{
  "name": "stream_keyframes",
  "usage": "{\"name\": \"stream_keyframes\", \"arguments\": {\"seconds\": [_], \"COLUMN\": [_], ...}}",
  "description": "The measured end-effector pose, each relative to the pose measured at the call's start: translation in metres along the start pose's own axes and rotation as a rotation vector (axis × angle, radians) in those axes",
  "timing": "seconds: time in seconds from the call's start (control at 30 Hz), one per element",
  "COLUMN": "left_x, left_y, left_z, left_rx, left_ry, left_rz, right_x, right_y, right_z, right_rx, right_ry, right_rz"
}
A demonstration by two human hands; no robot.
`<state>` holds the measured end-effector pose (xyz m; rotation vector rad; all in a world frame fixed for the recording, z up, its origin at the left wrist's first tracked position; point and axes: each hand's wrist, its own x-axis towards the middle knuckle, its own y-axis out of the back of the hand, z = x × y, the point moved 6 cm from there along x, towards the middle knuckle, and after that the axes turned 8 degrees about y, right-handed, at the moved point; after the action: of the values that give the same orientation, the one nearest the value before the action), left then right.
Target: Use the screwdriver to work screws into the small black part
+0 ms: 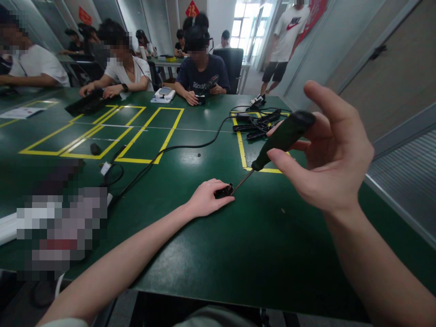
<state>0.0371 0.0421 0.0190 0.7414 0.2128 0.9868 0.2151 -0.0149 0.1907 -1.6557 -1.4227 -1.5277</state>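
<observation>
Black part (224, 191) between left hand (206, 200), screwdriver (284, 136)

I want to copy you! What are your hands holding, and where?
Right hand grips the screwdriver by its handle; left hand pins the small black part down.

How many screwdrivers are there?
2: one screwdriver in the right hand, tip at the black part under the left hand; a second screwdriver held by the dark-shirted person opposite. More may be hidden.

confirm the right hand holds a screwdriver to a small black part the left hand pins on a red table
The table is green, not red, per the head view; the right hand, screwdriver, small black part and left hand are as stated.
</observation>
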Motion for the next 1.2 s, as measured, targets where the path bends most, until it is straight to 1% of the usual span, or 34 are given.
{"name": "stream_keyframes", "arguments": {"seconds": [0.1,0.27,0.4,0.63,0.83,0.97,1.1,1.13,1.2], "left_x": [-0.0001,0.0003,0.0007,0.0003,-0.0002,-0.0001,-0.0003,-0.0004,-0.0006], "left_y": [-0.0002,-0.0006,-0.0013,-0.0005,0.0004,0.0005,0.0001,0.0001,-0.0001], "left_z": [0.0002,-0.0006,-0.0024,-0.0018,0.0012,0.0016,0.0004,-0.0001,-0.0006], "left_rx": [0.006,-0.003,-0.002,-0.002,-0.003,-0.003,0.000,0.002,0.009], "left_ry": [0.000,-0.002,-0.003,0.002,0.010,0.005,0.005,0.007,0.009], "left_rz": [-0.004,0.002,0.002,-0.002,-0.013,-0.013,-0.010,-0.010,-0.011], "right_x": [0.0009,-0.0020,-0.0039,-0.0010,-0.0011,-0.0009,0.0012,0.0011,0.0024], "right_y": [-0.0032,-0.0007,-0.0006,-0.0014,0.0000,0.0033,0.0027,0.0009,0.0027], "right_z": [-0.0002,0.0032,0.0048,-0.0003,0.0039,0.0027,0.0005,0.0024,-0.0021], "right_rx": [0.049,-0.086,-0.048,-0.007,-0.036,-0.121,-0.048,-0.033,-0.025], "right_ry": [-0.021,0.023,-0.001,-0.004,-0.010,-0.005,-0.067,-0.115,-0.048], "right_rz": [-0.024,-0.007,-0.022,-0.019,-0.055,-0.003,0.019,-0.007,0.032]}}
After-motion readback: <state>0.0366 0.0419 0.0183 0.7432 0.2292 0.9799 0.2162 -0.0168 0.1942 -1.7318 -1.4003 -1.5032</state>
